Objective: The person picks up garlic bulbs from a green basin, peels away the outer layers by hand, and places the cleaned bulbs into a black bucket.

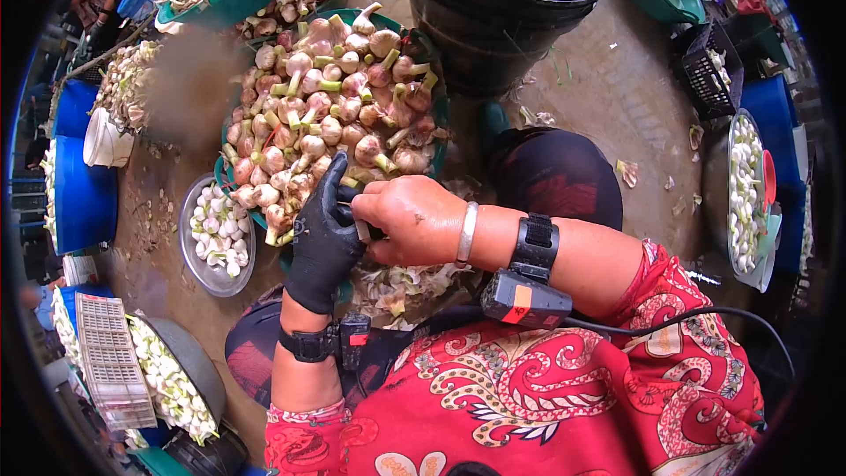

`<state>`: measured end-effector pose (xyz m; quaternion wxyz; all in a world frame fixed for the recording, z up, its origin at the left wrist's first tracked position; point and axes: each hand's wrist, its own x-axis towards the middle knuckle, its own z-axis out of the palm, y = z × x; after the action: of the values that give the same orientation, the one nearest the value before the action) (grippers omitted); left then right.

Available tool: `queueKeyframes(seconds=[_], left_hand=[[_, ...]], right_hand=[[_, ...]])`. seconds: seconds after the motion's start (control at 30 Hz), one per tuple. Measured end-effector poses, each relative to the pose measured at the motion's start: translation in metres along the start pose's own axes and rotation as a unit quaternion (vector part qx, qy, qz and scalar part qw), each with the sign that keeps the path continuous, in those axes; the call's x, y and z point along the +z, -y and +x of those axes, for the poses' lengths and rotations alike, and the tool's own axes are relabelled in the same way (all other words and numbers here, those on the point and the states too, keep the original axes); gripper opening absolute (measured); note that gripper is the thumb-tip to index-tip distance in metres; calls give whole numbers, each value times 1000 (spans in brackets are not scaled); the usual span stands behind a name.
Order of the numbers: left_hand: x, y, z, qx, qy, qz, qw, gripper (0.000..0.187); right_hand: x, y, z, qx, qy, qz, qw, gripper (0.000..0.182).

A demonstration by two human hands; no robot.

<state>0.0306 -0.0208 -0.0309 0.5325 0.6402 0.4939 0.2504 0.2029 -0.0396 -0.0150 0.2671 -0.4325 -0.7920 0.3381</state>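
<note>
Garlic bulbs [330,130] fill the basin [438,60]; gloved left hand [324,242] and bare right hand [414,219] meet, fingers curled, contents indeterminable. Close handwork here calls for steady finger control.

Item held between gloved left hand [322,242] and bare right hand [401,216]: mostly hidden by fingers, identity undetermined. Brownish blur, upper left, obscures the floor and basin edges behind it. Black bucket [493,26], top centre: rim cut off by the frame's edge. Far-left background: too small to identify.

Left hand [324,242] beside right hand [412,219]
</note>
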Motion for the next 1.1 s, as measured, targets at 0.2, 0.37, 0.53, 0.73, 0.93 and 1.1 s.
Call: queueKeyframes(seconds=[0.2,0.37,0.53,0.73,0.93,1.1], left_hand=[[7,26,5,-13,20,-97,995,62],[27,73,-8,54,135,-178,973,43],[29,58,-6,88,130,66,985,38],[33,44,1,25,78,-56,995,33],[50,74,-9,49,258,283,923,35],[53,112,-3,98,254,242,931,49]], right_hand=[[11,-4,-1,-64,-36,-90,993,20],[23,-9,-4,-127,-14,-113,985,20],[12,-7,-13,21,99,-85,991,25],[9,-9,-10,50,97,-64,992,24],[21,-13,-29,-7,96,-139,986,18],[21,-21,-29,94,114,-84,985,36]])
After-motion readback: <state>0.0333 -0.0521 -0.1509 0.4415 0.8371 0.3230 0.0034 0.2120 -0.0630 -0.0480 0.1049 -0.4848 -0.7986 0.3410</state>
